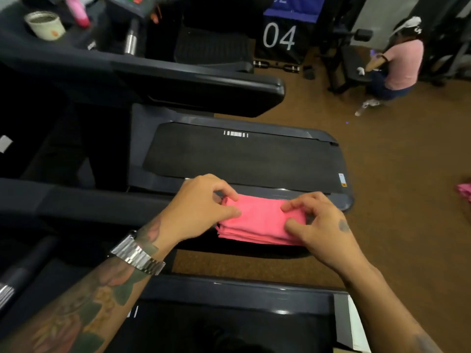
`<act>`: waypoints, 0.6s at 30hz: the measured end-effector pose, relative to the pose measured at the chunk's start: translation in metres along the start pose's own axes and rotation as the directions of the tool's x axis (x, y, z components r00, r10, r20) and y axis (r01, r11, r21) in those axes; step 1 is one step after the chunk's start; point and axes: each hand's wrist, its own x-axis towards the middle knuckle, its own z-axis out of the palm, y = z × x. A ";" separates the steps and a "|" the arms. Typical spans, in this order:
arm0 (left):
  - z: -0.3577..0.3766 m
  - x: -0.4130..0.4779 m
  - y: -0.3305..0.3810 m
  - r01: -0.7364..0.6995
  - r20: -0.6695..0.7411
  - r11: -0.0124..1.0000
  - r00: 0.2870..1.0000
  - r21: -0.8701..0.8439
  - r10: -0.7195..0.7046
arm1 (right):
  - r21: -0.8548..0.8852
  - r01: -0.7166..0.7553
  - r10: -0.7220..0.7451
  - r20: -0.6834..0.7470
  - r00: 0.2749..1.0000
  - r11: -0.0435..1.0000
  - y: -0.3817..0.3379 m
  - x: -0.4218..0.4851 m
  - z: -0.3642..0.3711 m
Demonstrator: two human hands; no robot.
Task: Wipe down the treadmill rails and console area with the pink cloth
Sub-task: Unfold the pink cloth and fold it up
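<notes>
Console (132,3) cut off by top edge, blurred. Cloth (260,220) ends hidden under both hands. Second pink cloth (465,191) cropped at right edge.

both hands pinch the folded pink cloth (260,220) on a treadmill rail (76,202).

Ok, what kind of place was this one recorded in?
Most likely a gym: a treadmill belt with dark side rails, dumbbells on the brown floor, and a numbered "04" panel behind.
</notes>
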 end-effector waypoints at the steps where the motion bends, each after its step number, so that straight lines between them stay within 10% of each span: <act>1: 0.000 -0.001 -0.002 -0.028 -0.005 0.999 1.000 0.022 0.028 | -0.033 0.020 -0.019 0.013 1.000 0.999 -0.001 0.000 0.000; 18: 0.003 -0.016 -0.003 -0.258 0.277 0.884 0.948 0.390 0.155 | -0.371 0.391 -0.290 0.299 0.909 0.842 -0.024 0.011 0.016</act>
